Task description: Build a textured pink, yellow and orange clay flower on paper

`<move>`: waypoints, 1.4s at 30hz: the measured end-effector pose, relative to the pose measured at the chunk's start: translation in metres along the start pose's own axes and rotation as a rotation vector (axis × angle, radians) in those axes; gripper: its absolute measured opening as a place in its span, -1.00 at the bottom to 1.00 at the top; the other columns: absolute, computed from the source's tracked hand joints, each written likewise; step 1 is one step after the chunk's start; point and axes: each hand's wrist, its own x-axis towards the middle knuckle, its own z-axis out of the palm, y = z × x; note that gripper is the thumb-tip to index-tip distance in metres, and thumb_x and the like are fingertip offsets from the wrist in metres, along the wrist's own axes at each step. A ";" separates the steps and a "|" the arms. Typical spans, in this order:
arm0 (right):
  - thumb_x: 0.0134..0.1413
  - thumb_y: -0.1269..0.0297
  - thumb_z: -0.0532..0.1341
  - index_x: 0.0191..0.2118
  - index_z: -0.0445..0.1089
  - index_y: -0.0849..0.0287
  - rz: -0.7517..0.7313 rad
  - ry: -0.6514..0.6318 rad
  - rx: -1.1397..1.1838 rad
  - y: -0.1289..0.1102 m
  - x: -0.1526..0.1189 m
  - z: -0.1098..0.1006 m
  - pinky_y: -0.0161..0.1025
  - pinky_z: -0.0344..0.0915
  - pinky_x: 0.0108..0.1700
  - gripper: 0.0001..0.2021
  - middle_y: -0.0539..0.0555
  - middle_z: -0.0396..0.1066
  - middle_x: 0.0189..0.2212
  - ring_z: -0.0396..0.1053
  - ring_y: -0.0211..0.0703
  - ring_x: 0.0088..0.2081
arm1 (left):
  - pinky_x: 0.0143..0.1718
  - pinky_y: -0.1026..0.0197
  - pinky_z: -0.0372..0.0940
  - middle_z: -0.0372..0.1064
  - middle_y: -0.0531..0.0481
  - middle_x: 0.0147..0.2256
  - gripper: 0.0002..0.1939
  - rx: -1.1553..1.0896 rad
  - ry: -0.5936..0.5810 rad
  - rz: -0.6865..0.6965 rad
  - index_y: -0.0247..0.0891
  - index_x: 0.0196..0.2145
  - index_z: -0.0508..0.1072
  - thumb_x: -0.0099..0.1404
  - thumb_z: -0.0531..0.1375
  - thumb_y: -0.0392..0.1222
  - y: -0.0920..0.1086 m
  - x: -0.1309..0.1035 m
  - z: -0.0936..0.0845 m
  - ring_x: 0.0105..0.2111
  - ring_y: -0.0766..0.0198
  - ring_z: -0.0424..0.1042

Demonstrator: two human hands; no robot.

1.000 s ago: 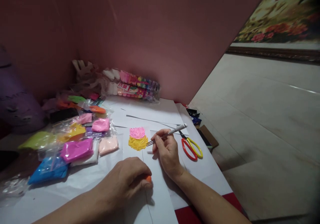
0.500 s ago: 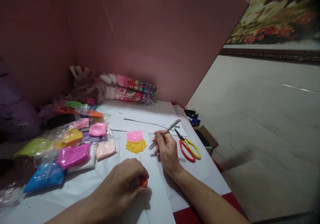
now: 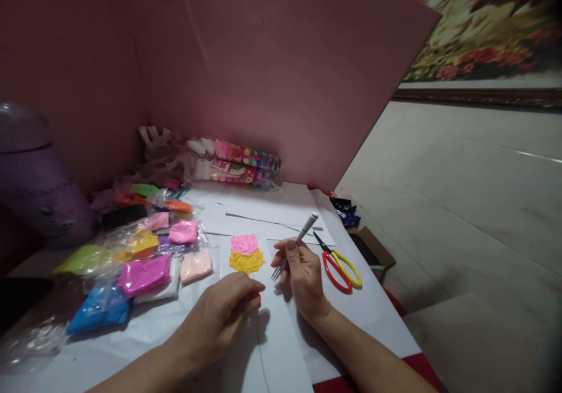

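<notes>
My left hand is closed around a small lump of orange-red clay, mostly covered by the fingers. In my right hand is a metal fork, its ridged handle slanting up and its tines pointing down toward the paper. A textured patch of pink clay lies on a white sheet of paper, directly above a patch of yellow clay. A thin pencil-like line runs down the sheet below them. Both hands hover near the patches, apart from them.
Scissors with red and yellow handles lie right of my right hand. Bagged clay in several colours, such as a magenta pack, covers the left side. Clay packages sit by the pink panel. A purple bottle stands far left.
My left hand has turned and lifted slightly, so less of the orange-red clay shows. The fork stays in my right hand. The whole view has shifted a little.
</notes>
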 end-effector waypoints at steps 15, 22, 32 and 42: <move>0.28 0.10 0.02 -0.33 0.36 0.21 -0.127 0.032 -0.023 -0.001 0.000 -0.003 -0.39 0.20 -0.50 -0.69 -0.05 0.30 -0.61 0.22 -0.35 -0.56 | -0.39 0.19 0.24 0.40 0.00 -0.40 -0.77 -0.065 0.275 -0.298 -0.20 -0.21 0.44 0.18 0.15 -0.10 -0.016 0.008 -0.007 -0.42 0.23 0.35; 0.28 0.16 0.01 -0.31 0.33 0.19 -0.170 0.045 -0.002 -0.007 0.001 -0.002 -0.33 0.27 -0.40 -0.74 -0.01 0.34 -0.52 0.29 -0.29 -0.48 | -0.45 0.23 0.21 0.36 0.05 -0.46 -0.93 0.000 0.208 -0.232 -0.21 -0.35 0.41 0.15 0.16 -0.23 -0.007 0.014 0.002 -0.47 0.26 0.33; 0.30 0.24 -0.01 -0.30 0.32 0.18 -0.237 -0.003 -0.145 -0.006 0.001 -0.004 -0.33 0.18 -0.39 -0.77 -0.06 0.23 -0.57 0.22 -0.31 -0.50 | -0.38 0.19 0.22 0.36 -0.02 -0.36 -0.90 0.302 0.179 -0.078 -0.23 -0.38 0.45 0.22 0.15 -0.19 -0.011 0.020 0.005 -0.35 0.20 0.34; 0.18 0.15 0.12 -0.39 0.36 0.17 -0.180 0.009 -0.210 -0.014 -0.001 -0.008 -0.33 -0.02 -0.55 -0.77 -0.12 0.03 -0.65 -0.02 -0.33 -0.61 | -0.39 0.16 0.23 0.39 -0.06 -0.39 -0.80 0.335 0.133 -0.092 -0.22 -0.35 0.53 0.26 0.13 -0.13 -0.012 0.018 0.004 -0.36 0.16 0.35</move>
